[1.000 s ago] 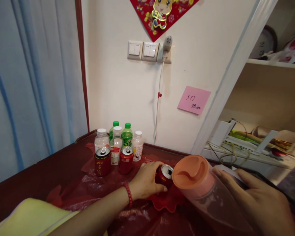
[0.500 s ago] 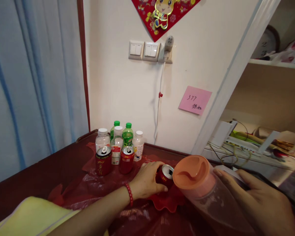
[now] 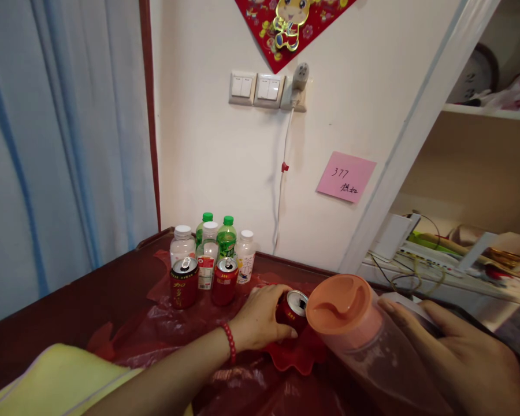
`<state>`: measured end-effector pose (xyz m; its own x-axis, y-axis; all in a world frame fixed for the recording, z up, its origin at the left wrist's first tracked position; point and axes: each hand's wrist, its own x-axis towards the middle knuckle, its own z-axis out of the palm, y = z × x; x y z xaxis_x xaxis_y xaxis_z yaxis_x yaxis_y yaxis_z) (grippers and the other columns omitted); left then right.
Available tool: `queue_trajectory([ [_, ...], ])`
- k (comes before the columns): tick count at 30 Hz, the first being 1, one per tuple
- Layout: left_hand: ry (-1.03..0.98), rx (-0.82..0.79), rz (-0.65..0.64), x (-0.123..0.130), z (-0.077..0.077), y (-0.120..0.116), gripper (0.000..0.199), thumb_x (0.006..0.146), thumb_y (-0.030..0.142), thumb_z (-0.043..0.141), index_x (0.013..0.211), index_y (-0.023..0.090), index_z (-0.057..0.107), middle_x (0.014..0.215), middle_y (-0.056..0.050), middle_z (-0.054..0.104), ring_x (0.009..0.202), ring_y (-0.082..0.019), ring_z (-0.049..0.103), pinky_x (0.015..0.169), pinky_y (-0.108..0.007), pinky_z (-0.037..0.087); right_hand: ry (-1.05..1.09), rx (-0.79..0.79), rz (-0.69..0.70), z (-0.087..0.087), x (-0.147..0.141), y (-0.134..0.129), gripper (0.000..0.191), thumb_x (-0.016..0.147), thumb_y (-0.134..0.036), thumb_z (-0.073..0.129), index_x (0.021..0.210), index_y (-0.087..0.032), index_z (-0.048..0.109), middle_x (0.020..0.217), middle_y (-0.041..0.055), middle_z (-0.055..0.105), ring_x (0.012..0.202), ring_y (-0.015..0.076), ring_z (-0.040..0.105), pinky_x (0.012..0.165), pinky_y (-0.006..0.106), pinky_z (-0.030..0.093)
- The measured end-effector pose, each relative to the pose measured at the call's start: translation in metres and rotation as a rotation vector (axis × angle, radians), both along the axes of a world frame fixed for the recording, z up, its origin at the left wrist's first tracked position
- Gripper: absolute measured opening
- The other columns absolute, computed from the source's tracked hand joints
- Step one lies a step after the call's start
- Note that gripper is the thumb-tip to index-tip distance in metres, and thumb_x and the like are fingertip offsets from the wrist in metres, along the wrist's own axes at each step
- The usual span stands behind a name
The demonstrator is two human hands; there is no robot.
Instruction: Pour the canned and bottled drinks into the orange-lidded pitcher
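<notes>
My left hand (image 3: 262,318), with a red bead bracelet on the wrist, is wrapped round an open red drink can (image 3: 292,312). The can stands beside a red wavy-edged dish (image 3: 297,355); whether it rests in the dish I cannot tell. At the right, my right hand (image 3: 468,352) is closed on a clear plastic jug (image 3: 390,358) with an orange-pink lid (image 3: 338,303). The lid appears close to the can's top. Most of the right fingers and the jug's lower part are hidden.
Two more red cans (image 3: 184,283) (image 3: 224,283) stand left of my left hand, before several clear bottles (image 3: 245,260) with white or green caps. Crinkled red plastic (image 3: 156,335) covers the dark table (image 3: 91,300). Yellow cloth (image 3: 60,375) lies front left; shelves (image 3: 442,283) stand right.
The view has shifted very slightly. Both hands keep their holds on the can and the jug, with no clear movement of either.
</notes>
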<state>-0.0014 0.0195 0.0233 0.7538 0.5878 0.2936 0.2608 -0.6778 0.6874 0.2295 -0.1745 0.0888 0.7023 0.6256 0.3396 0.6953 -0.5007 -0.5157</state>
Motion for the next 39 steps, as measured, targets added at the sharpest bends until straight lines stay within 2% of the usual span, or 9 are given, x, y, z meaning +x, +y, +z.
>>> queue_trajectory([
  [18, 0.009, 0.000, -0.006, -0.0006, 0.0020, -0.0008, 0.068, 0.060, 0.030, 0.092, 0.123, 0.026, 0.067, 0.124, -0.007, 0.072, 0.115, -0.034, 0.064, 0.098, -0.043, 0.047, -0.007, 0.000, 0.004, 0.0005, -0.0024, -0.0024, 0.071, 0.070, -0.095, 0.048, 0.087, -0.032, 0.073, 0.074, 0.0011, 0.073, 0.064, 0.0254, 0.068, 0.056, 0.034, 0.052],
  [25, 0.001, 0.003, -0.006, -0.0008, -0.0001, -0.0002, 0.068, 0.060, 0.030, 0.092, 0.122, 0.026, 0.066, 0.123, -0.006, 0.072, 0.113, -0.033, 0.065, 0.097, -0.043, 0.047, -0.009, -0.017, -0.025, 0.0001, -0.0002, -0.0009, 0.078, 0.065, -0.100, 0.045, 0.093, -0.033, 0.074, 0.075, 0.0005, 0.073, 0.068, 0.0265, 0.069, 0.058, 0.036, 0.052],
  [39, 0.015, -0.003, -0.008, -0.0006, 0.0030, -0.0012, 0.068, 0.060, 0.029, 0.092, 0.123, 0.025, 0.067, 0.124, -0.007, 0.072, 0.115, -0.034, 0.064, 0.098, -0.044, 0.047, 0.004, -0.007, -0.027, -0.0002, -0.0013, -0.0012, 0.080, 0.063, -0.102, 0.043, 0.087, -0.033, 0.074, 0.072, -0.0009, 0.072, 0.068, 0.0258, 0.069, 0.057, 0.035, 0.051],
])
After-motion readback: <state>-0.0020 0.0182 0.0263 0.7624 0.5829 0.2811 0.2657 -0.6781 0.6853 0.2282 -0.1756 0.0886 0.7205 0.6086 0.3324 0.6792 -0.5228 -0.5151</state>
